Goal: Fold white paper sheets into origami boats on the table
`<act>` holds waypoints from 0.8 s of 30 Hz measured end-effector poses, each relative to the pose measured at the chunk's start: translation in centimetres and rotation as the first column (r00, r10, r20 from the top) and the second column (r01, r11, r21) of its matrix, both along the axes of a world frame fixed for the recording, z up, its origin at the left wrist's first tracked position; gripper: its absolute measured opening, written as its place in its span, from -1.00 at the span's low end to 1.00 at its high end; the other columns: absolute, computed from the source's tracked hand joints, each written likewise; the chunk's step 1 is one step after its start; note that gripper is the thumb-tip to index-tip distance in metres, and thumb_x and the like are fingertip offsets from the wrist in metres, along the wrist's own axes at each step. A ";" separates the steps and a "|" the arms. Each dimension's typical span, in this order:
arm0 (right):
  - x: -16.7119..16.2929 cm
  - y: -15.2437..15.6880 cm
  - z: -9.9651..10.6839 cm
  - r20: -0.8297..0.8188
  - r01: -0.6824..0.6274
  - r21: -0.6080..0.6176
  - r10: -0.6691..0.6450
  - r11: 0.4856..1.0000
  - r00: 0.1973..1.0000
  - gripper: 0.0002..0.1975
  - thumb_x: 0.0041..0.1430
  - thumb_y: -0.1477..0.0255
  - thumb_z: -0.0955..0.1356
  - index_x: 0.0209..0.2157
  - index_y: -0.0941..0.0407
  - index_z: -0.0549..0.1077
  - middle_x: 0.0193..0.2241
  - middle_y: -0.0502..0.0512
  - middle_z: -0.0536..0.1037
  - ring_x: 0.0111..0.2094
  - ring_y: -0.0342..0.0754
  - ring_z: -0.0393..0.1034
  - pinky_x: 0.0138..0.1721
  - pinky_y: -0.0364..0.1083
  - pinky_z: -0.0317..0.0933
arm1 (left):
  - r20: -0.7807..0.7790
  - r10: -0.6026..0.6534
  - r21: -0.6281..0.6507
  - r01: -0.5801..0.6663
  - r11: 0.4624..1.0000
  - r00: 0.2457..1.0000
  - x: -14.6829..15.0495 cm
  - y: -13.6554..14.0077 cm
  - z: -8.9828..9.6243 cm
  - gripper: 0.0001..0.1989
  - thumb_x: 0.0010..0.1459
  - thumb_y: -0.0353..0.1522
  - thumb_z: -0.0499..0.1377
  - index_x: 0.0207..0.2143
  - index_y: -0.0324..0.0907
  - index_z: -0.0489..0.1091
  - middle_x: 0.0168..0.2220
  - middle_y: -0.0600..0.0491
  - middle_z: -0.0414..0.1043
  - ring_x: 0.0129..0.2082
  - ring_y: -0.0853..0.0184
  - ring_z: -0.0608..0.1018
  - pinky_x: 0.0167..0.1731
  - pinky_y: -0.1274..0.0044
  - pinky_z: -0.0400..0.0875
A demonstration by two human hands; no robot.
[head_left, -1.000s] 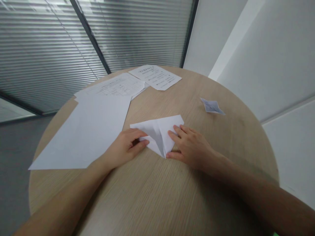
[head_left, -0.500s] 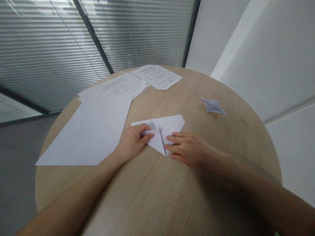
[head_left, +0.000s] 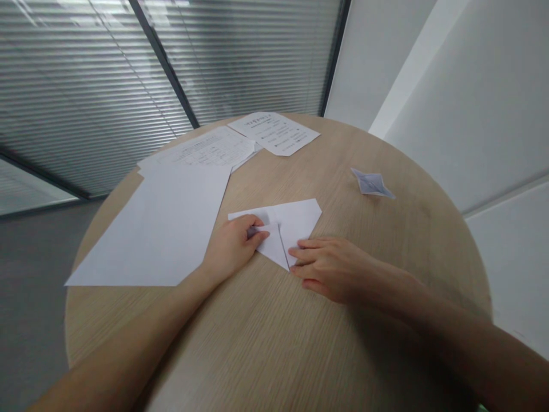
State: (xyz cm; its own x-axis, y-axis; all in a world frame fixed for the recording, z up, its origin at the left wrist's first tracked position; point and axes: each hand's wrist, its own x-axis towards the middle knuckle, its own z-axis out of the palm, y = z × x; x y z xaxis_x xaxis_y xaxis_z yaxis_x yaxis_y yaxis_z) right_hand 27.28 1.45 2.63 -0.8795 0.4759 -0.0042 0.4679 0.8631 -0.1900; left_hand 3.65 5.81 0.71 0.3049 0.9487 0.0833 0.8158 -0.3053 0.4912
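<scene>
A folded sheet of white paper [head_left: 295, 218] lies on the table in front of me, its point towards me and flaps meeting along a middle seam. On its left side, my left hand [head_left: 234, 243] pinches a flap between thumb and fingers. My right hand [head_left: 330, 266] rests with outstretched fingers, their tips on the lower right edge near the point. The undersides of the folds are hidden.
A large blank white sheet [head_left: 158, 229] lies to the left, overlapping printed pages [head_left: 206, 150]. Another printed sheet [head_left: 274, 133] is at the back. A small folded paper boat-like shape [head_left: 372, 184] sits at the right of the round wooden table [head_left: 257, 343].
My right hand has slid slightly down along the right flap towards the paper's point. The left hand keeps its pinch in the same place.
</scene>
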 end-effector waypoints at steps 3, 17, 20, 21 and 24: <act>-0.1 0.0 0.3 0.020 -0.003 0.016 0.003 1.000 1.000 -0.86 0.28 0.47 0.31 -0.25 0.10 0.53 -0.13 0.13 0.58 -0.06 0.00 0.43 0.05 0.00 0.27 | -0.016 -0.007 0.017 0.008 1.000 1.000 -0.1 0.1 -0.3 -0.85 0.18 -0.26 0.15 -0.32 -0.16 0.42 -0.39 0.05 0.50 -0.39 0.27 0.49 -0.36 0.46 0.30; 0.1 -0.1 0.5 -0.061 0.010 -0.059 -0.013 0.998 0.998 -0.78 0.28 0.45 0.30 -0.11 0.12 0.55 0.12 0.07 0.50 0.15 0.06 0.33 0.16 0.06 0.22 | -0.173 0.072 0.372 -0.003 0.928 0.982 0.0 -1.0 -1.0 -0.72 0.20 -0.23 0.24 -0.07 -0.14 0.39 -0.08 -0.09 0.40 -0.04 0.07 0.41 -0.08 0.25 0.32; 0.1 0.0 0.7 -0.064 0.015 -0.114 -0.023 0.993 0.998 -0.80 0.25 0.46 0.33 -0.13 0.13 0.55 0.12 0.08 0.50 0.15 0.06 0.34 0.17 0.07 0.20 | -0.311 0.063 0.461 0.093 0.882 0.948 0.3 -1.6 -0.7 -0.85 0.25 -0.25 0.20 -0.23 -0.12 0.49 -0.08 -0.11 0.43 -0.04 0.03 0.39 -0.11 0.22 0.30; 0.2 0.1 0.7 -0.068 0.017 -0.133 -0.026 0.991 0.997 -0.80 0.24 0.45 0.35 -0.12 0.13 0.55 0.12 0.09 0.49 0.15 0.06 0.34 0.18 0.07 0.19 | -0.350 0.040 0.464 0.136 0.875 0.936 0.3 -1.7 -0.5 -0.84 0.27 -0.26 0.17 -0.28 -0.12 0.50 -0.11 -0.10 0.45 -0.06 0.03 0.40 -0.12 0.22 0.29; 0.4 0.3 0.6 -0.092 0.013 -0.178 -0.030 0.984 0.995 -0.74 0.19 0.44 0.39 -0.07 0.13 0.52 0.14 0.13 0.48 0.18 0.06 0.32 0.22 0.07 0.15 | -0.391 -0.051 0.428 0.231 0.874 0.919 0.4 -2.0 -0.3 -0.72 0.34 -0.28 0.06 -0.32 -0.14 0.53 -0.20 -0.07 0.52 -0.13 0.08 0.45 -0.12 0.24 0.32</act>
State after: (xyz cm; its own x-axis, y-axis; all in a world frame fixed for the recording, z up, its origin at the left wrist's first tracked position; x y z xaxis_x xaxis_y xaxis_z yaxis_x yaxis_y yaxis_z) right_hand 27.63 1.75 3.27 -0.8695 0.4938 -0.0081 0.4589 0.8016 -0.3831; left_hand 4.05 3.82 0.45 0.5257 0.7733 0.3544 0.8363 -0.5461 -0.0491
